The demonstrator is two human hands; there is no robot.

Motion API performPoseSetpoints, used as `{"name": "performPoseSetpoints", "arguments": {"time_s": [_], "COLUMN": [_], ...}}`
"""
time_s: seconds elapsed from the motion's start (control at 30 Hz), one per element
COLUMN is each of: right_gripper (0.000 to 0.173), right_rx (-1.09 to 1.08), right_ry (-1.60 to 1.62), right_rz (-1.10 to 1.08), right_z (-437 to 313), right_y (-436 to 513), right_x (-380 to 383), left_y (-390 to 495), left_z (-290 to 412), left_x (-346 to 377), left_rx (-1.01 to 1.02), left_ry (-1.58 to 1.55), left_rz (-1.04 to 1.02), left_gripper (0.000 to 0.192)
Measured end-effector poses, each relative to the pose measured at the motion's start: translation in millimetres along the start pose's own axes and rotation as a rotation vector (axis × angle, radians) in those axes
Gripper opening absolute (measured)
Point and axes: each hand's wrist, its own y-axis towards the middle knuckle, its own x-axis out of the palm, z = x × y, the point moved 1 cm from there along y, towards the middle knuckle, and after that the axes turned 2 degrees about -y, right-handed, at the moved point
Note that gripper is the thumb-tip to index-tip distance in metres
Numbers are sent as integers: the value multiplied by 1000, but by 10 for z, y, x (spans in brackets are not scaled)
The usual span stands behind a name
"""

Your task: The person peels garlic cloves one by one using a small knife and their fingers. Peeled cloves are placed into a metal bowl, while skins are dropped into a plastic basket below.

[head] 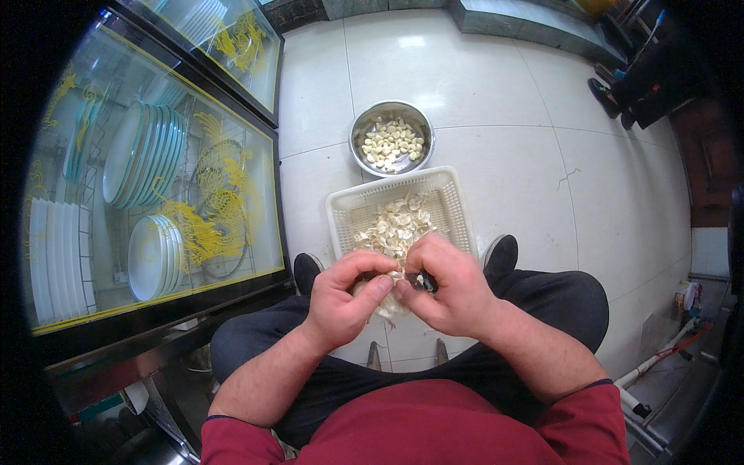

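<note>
My left hand (349,293) pinches a piece of garlic (396,279) between thumb and fingers, its papery skin partly hidden by the fingertips. Touching the same garlic is the thumb of my right hand (453,285). That hand also has a small black object (423,282), perhaps a knife handle, tucked in its curled fingers; most of it is hidden. Beneath both hands, more papery garlic (390,308) shows. Just beyond them, a white plastic basket (340,212) holds loose garlic skins (401,222). A round steel bowl (353,148) behind the basket contains several peeled cloves (390,142).
On the left stands a glass-fronted cabinet (279,203) with stacked plates (145,157). My knees and shoes flank the basket on the tiled floor (511,186). Another person's dark shoe (603,97) appears at upper right. Pipes (657,360) lie at lower right.
</note>
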Motion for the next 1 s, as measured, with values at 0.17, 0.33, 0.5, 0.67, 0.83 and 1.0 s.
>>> {"name": "performPoseSetpoints", "arguments": {"time_s": [0.17,0.33,0.5,0.67,0.83,1.0], "right_gripper": [20,19,15,17,18,19], "right_rx": [59,50,27,49,42,46], "right_ry": [61,63,43,27,17,-4], "right_rz": [-1,-18,-9,-23,-30,-40], "right_z": [24,-10,-3,2,10,13], "right_y": [-25,8,8,3,-3,-11], "right_x": [3,-4,5,4,9,2], "left_y": [-16,-20,-8,12,19,21], "left_z": [7,8,18,35,39,35], "left_x": [17,0,-7,-6,-4,7], "left_rx": [-30,-42,37,78,111,112], "left_ry": [-48,-31,92,128,156,139], "left_rz": [7,11,17,11,2,4], "left_gripper": [18,19,18,19,19,17]}}
